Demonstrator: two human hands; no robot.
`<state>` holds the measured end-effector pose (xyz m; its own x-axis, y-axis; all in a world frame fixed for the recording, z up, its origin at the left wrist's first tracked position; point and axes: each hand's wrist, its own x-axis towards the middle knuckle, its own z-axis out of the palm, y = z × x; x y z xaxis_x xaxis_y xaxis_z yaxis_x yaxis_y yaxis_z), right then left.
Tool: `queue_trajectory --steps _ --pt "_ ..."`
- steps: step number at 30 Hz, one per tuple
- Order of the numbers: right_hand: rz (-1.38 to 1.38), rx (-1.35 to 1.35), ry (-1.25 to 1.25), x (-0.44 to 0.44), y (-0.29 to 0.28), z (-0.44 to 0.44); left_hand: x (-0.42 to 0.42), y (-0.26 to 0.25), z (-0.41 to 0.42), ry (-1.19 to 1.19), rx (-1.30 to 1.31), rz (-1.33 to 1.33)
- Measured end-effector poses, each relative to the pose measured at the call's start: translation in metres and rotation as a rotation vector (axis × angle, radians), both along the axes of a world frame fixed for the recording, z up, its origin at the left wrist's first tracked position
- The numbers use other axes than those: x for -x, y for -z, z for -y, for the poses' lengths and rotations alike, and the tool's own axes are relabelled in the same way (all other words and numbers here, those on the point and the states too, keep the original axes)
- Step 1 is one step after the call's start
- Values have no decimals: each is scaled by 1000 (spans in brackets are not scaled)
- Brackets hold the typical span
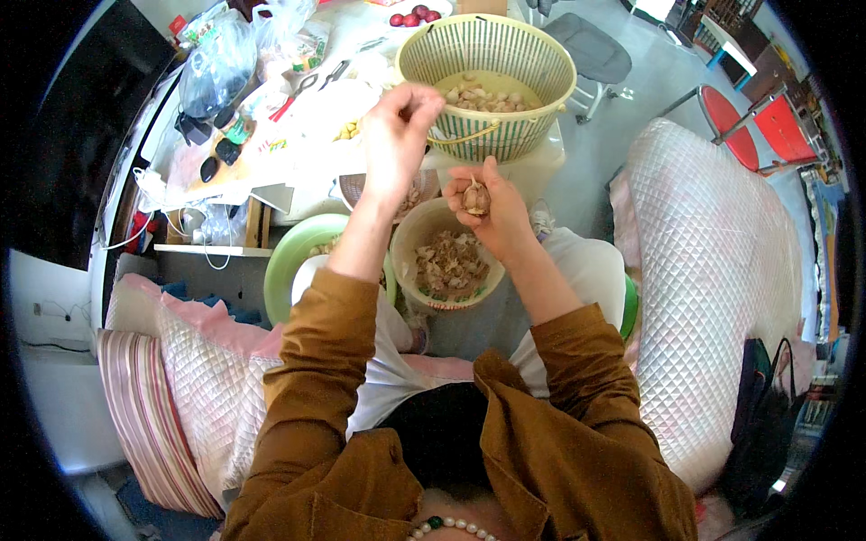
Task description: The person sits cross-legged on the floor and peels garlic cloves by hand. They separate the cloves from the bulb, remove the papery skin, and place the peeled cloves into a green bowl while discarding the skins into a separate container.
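A garlic bulb point(476, 199) rests in the curled fingers of my right hand point(497, 209), held over a pale plastic bucket point(404, 267). Dry garlic skins point(452, 264) lie heaped inside that bucket. My left hand point(402, 132) is raised at the near left side of a yellow basket with green stripes point(504, 132). Its fingers are bent together and blurred, so whether they pinch anything is hidden. Unpeeled garlic cloves point(487, 98) cover part of the basket's floor. Partly behind my left forearm, a brownish colander point(355, 189) contains some garlic pieces point(410, 201).
A green basin point(277, 270) stands by my left knee. On the white table point(311, 159) are peeled cloves point(347, 130), plastic bags point(220, 71), scissors point(304, 84), a small jar point(232, 125) and a plate of red fruit point(413, 17). Quilted covers point(710, 270) flank me.
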<state>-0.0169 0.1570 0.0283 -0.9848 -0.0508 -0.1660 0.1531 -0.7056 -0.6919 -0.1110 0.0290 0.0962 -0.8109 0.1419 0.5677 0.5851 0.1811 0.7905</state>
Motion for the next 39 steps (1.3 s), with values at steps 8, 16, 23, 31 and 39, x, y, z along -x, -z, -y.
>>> queue_trajectory --steps 8,16,23,31,39 --pt "-29 5 -21 -3 -7 -8 15 -12 -22 -126 253 -265" --pt "-107 -106 -59 -7 -16 3 -91 35 15 93 179 183" --pt "-95 -107 -159 -7 -9 22 -94 61 23 255 -279 428" --pt "-217 -635 -215 -5 7 21 -81 75 44 24 -149 359" --pt "-301 -678 -261 -6 5 17 -78 72 50 67 -98 219"
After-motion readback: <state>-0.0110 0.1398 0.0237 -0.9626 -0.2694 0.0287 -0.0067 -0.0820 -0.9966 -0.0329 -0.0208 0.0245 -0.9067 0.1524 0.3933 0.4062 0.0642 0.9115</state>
